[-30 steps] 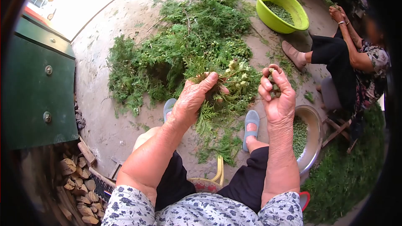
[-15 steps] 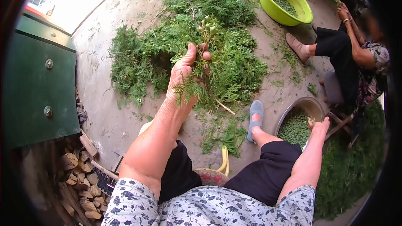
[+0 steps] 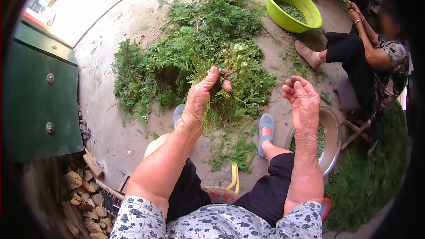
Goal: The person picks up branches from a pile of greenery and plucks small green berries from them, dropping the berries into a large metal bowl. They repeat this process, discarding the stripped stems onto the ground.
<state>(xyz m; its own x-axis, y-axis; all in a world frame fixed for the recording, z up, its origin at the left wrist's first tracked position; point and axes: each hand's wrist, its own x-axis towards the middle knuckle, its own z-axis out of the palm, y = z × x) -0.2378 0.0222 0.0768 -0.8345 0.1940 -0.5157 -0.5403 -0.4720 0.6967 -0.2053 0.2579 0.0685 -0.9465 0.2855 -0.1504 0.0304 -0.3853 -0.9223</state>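
My left hand (image 3: pixel 201 95) is closed around a leafy green conifer sprig (image 3: pixel 217 108) with small pale green cones (image 3: pixel 239 57) at its tip. It holds the sprig up over a pile of cut conifer branches (image 3: pixel 177 57) on the ground. My right hand (image 3: pixel 303 104) is raised to the right of the sprig, apart from it, fingers curled in and thumb close to them; nothing shows in it. Below that hand stands a metal basin (image 3: pixel 335 137) of green cones, partly hidden by my forearm.
A yellow-green tub (image 3: pixel 314 15) with green cones stands at the back right. Another person (image 3: pixel 376 57) sits at the right holding a sprig. A green metal cabinet (image 3: pixel 37 97) and chopped firewood (image 3: pixel 90 199) are at the left. More greenery (image 3: pixel 367 177) lies lower right.
My right hand has risen from the basin and moved left and forward, toward the sprig. My left hand, still gripping the sprig, has shifted slightly right and down. The view has moved a little.
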